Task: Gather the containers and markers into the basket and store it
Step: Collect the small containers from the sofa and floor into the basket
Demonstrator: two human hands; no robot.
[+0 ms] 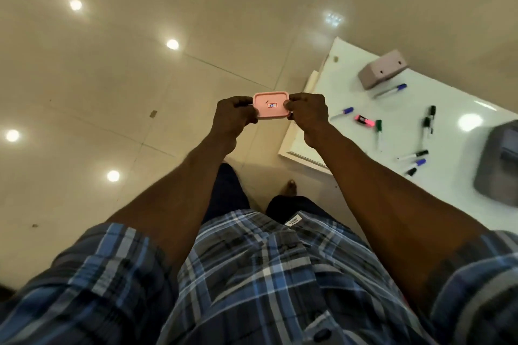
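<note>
I hold a small pink rectangular container (270, 105) with a tiny label on its lid out in front of me, above the floor. My left hand (235, 117) grips its left end and my right hand (308, 112) grips its right end. To the right stands a white table (406, 131) with several markers scattered on it: blue-capped ones (391, 90) (344, 112), a pink highlighter (364, 120), a green-capped one (378, 130) and black-capped ones (429, 121). A pale mauve container (382, 69) lies at the table's far side. A grey basket (499, 165) sits at the right edge, partly cut off.
A glossy beige tiled floor (140, 78) with ceiling light reflections fills the left and top. The table's near corner (283, 152) is just right of my right forearm. My legs and one bare foot (290, 186) show below the hands.
</note>
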